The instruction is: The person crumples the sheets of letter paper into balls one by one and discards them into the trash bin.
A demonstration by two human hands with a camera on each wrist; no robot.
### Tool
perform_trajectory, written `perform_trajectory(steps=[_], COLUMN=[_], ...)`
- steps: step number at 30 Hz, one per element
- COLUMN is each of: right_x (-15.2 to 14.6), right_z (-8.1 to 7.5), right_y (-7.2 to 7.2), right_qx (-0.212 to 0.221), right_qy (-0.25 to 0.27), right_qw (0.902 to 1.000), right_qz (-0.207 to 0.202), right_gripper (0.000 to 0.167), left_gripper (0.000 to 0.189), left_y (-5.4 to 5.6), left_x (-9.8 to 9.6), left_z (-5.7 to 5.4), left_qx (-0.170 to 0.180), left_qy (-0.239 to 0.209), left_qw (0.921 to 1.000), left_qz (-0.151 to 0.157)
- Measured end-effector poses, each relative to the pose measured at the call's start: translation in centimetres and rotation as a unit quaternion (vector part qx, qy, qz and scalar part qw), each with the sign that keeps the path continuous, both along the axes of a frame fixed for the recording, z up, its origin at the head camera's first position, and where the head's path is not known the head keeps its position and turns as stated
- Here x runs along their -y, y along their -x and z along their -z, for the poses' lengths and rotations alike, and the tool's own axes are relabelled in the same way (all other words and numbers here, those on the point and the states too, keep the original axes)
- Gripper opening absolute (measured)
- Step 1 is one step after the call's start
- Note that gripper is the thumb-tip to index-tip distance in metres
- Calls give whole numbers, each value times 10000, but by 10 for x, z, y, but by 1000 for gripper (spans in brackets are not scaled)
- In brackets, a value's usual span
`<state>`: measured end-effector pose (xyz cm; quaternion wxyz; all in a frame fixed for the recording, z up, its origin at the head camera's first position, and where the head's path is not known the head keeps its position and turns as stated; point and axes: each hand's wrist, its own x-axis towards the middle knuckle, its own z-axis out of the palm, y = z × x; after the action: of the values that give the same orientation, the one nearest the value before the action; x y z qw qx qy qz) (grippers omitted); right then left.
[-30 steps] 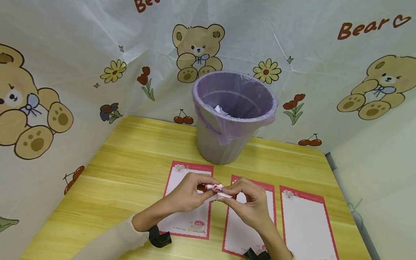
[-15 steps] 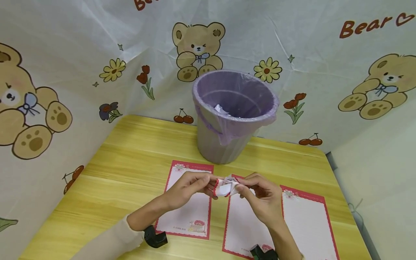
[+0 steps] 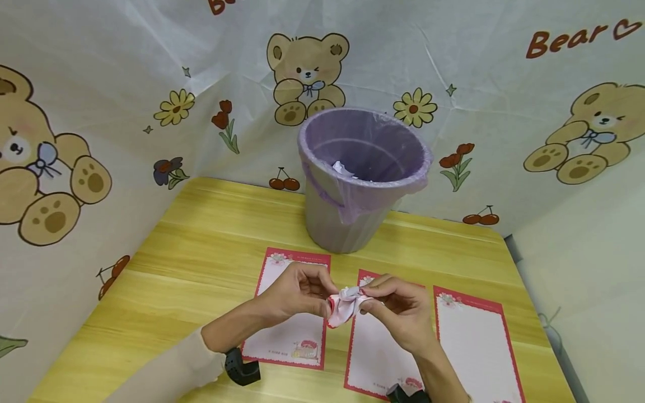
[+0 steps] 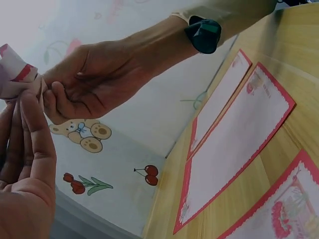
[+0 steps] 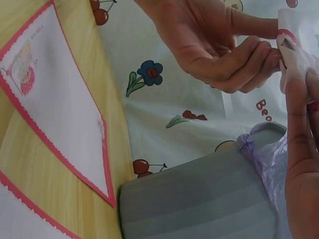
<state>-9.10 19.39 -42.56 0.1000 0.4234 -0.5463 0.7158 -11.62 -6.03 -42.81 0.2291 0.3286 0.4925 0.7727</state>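
Observation:
A crumpled sheet of white paper with a red border (image 3: 345, 308) is up between both hands, above the sheets on the table. From the left, the left hand (image 3: 297, 294) pinches its edge between thumb and fingertips. On the opposite side the right hand (image 3: 405, 313) grips it with thumb and index finger. The left wrist view has the bunched paper (image 4: 17, 74) at its left edge, with the left hand's fingers (image 4: 35, 134) reaching up to it. In the right wrist view the paper's folds (image 5: 294, 55) partly disappear behind the right hand's fingers.
Three red-bordered sheets lie in a row: a left one (image 3: 287, 341), a middle one (image 3: 375, 358) and a right one (image 3: 478, 347). Behind them stands a grey bucket (image 3: 342, 224) with a purple liner and white paper (image 3: 342, 169) inside. A bear-print cloth (image 3: 242, 56) hangs behind.
The paper has gone from a tight bundle to a looser, more visible fold between the hands. The left fingers, stretched out half a second ago, have bent in on its edge.

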Motion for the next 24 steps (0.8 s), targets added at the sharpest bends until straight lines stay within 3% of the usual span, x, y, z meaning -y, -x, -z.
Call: perform_trajectory(steps=[4, 9, 12, 14, 20, 24], right_x=[4, 8, 12, 14, 17, 18], right_z=[-1, -7, -9, -8, -5, -3], right_y=[-2, -2, -3, -3, -6, -6], right_qx=[1, -114, -159, -208, -363, -417], right_qy=[-117, -360, -576, -701, -929, -887], right_qw=[9999, 9985, 9962, 9943, 9885, 9871], right_qz=[60, 393, 633, 774, 1140, 1264], right_gripper=[32, 34, 35, 36, 41, 42], left_gripper=[62, 50, 45, 38, 20, 15], left_y=[-2, -2, -3, -3, -3, -3], left_x=[-2, 1, 3, 4, 2, -1], left_z=[-5, -10, -11, -9, -1, 3], left_qx=[-209, -340, -388, -635, -1557, -1760], left_qy=[308, 934, 1211, 1357, 1295, 1070], left_qw=[9988, 9916, 9871, 9825, 9665, 9617], left_qz=[-333, -827, -970, -1109, -1578, -1807])
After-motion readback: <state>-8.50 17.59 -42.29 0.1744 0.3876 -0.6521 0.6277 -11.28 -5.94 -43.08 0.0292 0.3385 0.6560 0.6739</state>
